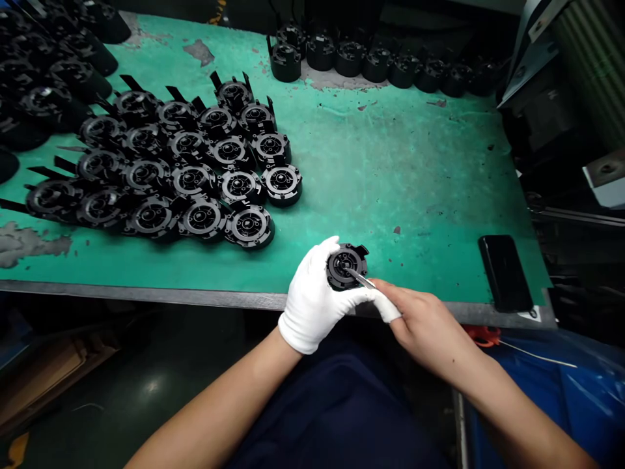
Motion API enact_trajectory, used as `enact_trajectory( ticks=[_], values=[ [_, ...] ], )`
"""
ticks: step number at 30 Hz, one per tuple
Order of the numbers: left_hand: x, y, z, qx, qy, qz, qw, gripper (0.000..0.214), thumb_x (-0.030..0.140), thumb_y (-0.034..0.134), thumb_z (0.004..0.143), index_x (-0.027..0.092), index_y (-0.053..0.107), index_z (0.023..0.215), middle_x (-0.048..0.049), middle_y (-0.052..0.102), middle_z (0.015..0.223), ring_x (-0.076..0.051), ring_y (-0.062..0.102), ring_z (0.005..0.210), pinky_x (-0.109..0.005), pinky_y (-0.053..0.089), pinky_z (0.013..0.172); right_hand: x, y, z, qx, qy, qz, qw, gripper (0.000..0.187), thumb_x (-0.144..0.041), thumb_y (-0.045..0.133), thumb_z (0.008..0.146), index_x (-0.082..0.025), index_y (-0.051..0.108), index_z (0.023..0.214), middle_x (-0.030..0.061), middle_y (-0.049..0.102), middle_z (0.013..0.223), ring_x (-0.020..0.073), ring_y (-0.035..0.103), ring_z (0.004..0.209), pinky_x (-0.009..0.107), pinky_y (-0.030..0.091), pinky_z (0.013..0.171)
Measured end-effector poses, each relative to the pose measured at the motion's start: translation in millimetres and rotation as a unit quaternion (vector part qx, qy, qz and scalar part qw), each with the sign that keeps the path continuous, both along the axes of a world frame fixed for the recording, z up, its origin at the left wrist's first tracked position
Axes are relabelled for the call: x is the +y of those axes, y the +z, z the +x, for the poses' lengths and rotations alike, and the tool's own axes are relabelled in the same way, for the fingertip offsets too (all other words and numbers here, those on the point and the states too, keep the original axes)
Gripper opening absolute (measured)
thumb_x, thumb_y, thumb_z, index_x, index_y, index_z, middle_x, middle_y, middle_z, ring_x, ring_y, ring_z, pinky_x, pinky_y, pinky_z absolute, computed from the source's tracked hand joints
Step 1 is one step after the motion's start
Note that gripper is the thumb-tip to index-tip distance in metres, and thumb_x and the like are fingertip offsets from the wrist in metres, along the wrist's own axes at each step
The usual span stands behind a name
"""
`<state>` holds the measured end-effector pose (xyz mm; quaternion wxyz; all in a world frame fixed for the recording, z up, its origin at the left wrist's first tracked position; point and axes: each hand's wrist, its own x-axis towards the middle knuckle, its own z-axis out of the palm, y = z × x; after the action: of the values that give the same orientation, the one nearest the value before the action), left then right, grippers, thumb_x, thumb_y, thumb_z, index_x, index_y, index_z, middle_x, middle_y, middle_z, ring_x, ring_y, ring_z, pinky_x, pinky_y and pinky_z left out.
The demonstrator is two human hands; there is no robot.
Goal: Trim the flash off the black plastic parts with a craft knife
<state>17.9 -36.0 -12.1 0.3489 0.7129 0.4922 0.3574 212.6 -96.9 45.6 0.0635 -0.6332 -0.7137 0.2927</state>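
Note:
My left hand [315, 293], in a white glove, is closed around a round black plastic housing [344, 264] near the table's front edge. The housing's open face with its ring and inner ribs points up at me. My right hand [415, 312], bare but for white cloth on the thumb, grips a slim metal tool [360, 278], maybe a blade or tweezers. The tool's tip reaches the middle of the housing; whether it touches cannot be made out. Most of the tool's handle is hidden in my right hand.
Several similar black housings [200, 216] stand in rows on the green table [390, 169], left of my hands. More line the back edge [375, 64] and crowd the far left [73, 78]. A black phone-like device [505, 272] lies at right. Blue plastic [576, 391] hangs below the edge.

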Motion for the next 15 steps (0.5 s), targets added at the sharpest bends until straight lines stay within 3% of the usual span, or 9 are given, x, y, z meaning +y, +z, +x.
enact_trajectory(
  ticks=[5,9,12,15],
  values=[
    [2.5,10.1,1.2,0.014,0.025,0.003,1.0,0.089,0.061,0.087,0.064,0.022,0.048,0.134,-0.0141,0.058,0.141,-0.032,0.061,0.127,-0.05,0.051,0.11,9.3,11.1,-0.8,0.134,-0.023,-0.076,0.988,0.051,-0.01,0.045,0.09,-0.028,0.064,0.133,0.0046,0.075,0.123,0.0251,0.071,0.111,0.039,0.056,0.097],
    [-4.5,12.6,-2.5,0.028,0.055,-0.007,0.998,0.061,0.041,0.083,0.076,0.025,0.053,0.127,-0.0127,0.058,0.142,-0.033,0.063,0.125,-0.056,0.053,0.107,10.2,-9.0,-22.7,0.26,-0.124,-0.006,0.958,0.052,-0.013,0.043,0.092,-0.027,0.056,0.14,0.0061,0.073,0.125,0.0235,0.072,0.108,0.036,0.058,0.091],
    [-25.0,2.8,-9.6,0.055,0.055,0.014,0.997,0.076,0.031,0.07,0.085,0.029,0.033,0.151,-0.0151,0.049,0.152,-0.036,0.053,0.138,-0.06,0.052,0.109,32.4,-29.4,-36.7,0.273,-0.167,0.071,0.945,0.042,-0.021,0.042,0.096,-0.025,0.057,0.136,0.0078,0.073,0.125,0.0249,0.071,0.111,0.035,0.059,0.089],
    [-54.7,3.2,-19.7,0.099,-0.011,0.018,0.995,0.099,0.026,0.069,0.082,0.028,0.01,0.161,-0.018,0.03,0.164,-0.04,0.038,0.147,-0.062,0.049,0.111,57.8,-26.1,-30.9,0.206,-0.157,0.123,0.958,0.04,-0.021,0.042,0.096,-0.022,0.062,0.13,0.0085,0.075,0.118,0.0255,0.072,0.104,0.037,0.06,0.087]
  ],
)
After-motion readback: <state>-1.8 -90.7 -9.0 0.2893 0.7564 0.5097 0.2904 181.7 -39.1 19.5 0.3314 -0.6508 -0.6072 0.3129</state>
